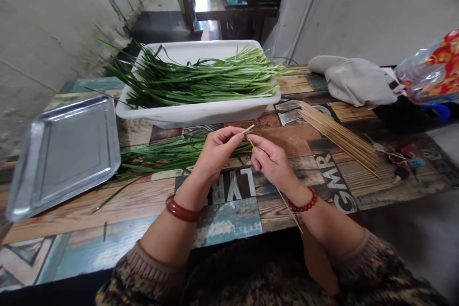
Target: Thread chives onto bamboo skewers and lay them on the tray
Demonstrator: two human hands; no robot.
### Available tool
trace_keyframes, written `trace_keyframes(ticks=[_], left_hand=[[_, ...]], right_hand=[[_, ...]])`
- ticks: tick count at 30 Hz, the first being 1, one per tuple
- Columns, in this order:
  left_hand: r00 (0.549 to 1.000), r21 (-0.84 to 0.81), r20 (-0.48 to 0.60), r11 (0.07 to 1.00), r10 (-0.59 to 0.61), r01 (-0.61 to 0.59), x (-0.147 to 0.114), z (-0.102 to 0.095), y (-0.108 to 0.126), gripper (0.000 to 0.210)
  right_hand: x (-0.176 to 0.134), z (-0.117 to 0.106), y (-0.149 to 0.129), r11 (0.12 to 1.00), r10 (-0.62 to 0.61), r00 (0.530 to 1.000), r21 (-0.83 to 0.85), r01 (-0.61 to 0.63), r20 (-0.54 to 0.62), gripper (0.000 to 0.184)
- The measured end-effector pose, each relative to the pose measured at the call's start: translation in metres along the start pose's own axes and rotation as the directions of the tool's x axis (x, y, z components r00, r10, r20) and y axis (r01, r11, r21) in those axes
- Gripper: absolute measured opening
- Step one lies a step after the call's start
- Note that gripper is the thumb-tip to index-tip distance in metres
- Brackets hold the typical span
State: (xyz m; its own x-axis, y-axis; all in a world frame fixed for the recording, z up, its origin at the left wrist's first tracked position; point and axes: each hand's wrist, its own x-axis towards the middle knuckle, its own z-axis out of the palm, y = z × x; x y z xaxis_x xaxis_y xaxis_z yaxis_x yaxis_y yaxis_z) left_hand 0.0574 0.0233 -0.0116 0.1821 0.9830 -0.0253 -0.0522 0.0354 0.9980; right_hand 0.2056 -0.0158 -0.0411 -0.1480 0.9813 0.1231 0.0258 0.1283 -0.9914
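My left hand (218, 150) pinches the pale stem end of a garlic chive (248, 129) between thumb and fingers. Held in my right hand (271, 162) is a thin bamboo skewer (290, 213), which slants down toward me past the wrist. Its upper end meets the chive stem at my fingertips; whether it has pierced the stem I cannot tell. Beneath and to the left of my left hand lies a loose bunch of green garlic chives (161, 155) on the table. A white plastic tub (201, 114) holding many more chives (201, 79) stands just beyond my hands.
An upturned-looking metal tray (73, 146) lies at the left. On the right are a bundle of bamboo skewers (337, 136), a light cap (358, 79), keys (399, 174) and a red-patterned plastic bag (433, 71). The wood-patterned table (143, 201) ends close to my body.
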Motion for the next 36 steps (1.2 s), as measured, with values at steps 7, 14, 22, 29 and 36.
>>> trace_keyframes(ticks=[7,14,22,29,36], left_hand=[[1.000,0.017,0.005,1.000,-0.001,0.001,-0.0007,-0.0005,-0.0007,0.018],[1.000,0.039,-0.023,0.999,0.016,-0.015,-0.0003,-0.0015,-0.0029,0.019],[1.000,-0.004,-0.002,1.000,0.000,0.000,-0.0015,-0.0018,-0.0007,0.018],[1.000,-0.010,-0.002,1.000,0.006,-0.006,-0.0020,-0.0010,-0.0016,0.018],[1.000,-0.051,0.005,0.999,-0.010,0.010,-0.0017,-0.0015,-0.0038,0.018]], right_hand=[[0.0010,-0.0015,-0.0008,1.000,-0.024,1.000,-0.005,0.023,-0.017,0.034],[0.0012,-0.0017,0.0018,0.999,-0.031,0.999,-0.027,0.031,-0.015,0.035],[0.0004,-0.0008,-0.0002,1.000,-0.018,1.000,-0.009,0.018,-0.022,0.036],[0.0006,-0.0011,0.0028,0.999,-0.010,1.000,-0.032,0.009,-0.022,0.037],[0.0002,-0.0008,-0.0006,0.999,-0.016,1.000,-0.040,0.015,-0.021,0.037]])
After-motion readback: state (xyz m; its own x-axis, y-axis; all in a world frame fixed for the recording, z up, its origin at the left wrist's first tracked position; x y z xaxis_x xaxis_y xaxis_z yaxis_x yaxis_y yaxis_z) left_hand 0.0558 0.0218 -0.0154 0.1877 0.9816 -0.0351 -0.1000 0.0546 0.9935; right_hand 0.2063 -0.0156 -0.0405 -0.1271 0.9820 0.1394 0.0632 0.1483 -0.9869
